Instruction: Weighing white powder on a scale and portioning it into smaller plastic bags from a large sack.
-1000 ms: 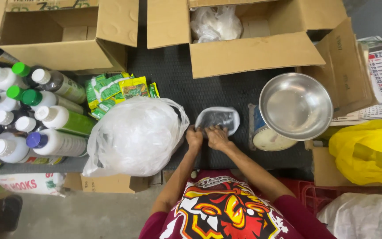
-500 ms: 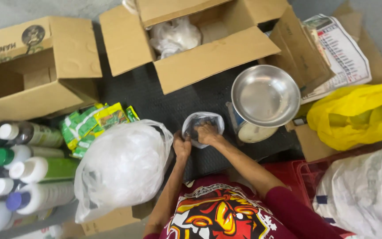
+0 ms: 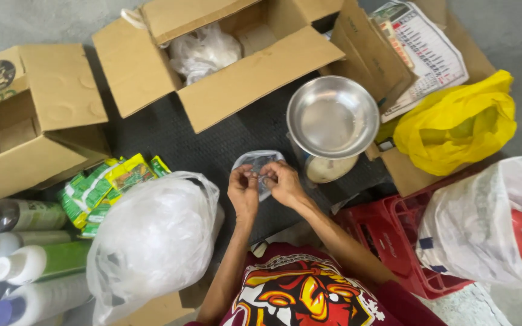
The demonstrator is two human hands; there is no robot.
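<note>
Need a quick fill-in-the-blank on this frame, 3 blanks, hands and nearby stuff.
1. Both hands, left hand and right hand, pinch a small clear ____ bag.
2. The round metal bowl is ____: nothing lies in it.
3. The bag right of the bowl is ____ in colour.

Missing words: plastic; empty; yellow

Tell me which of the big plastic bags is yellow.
The bag at the right, beside the steel bowl. The bag left of the hands and the one at lower right are white.
</note>
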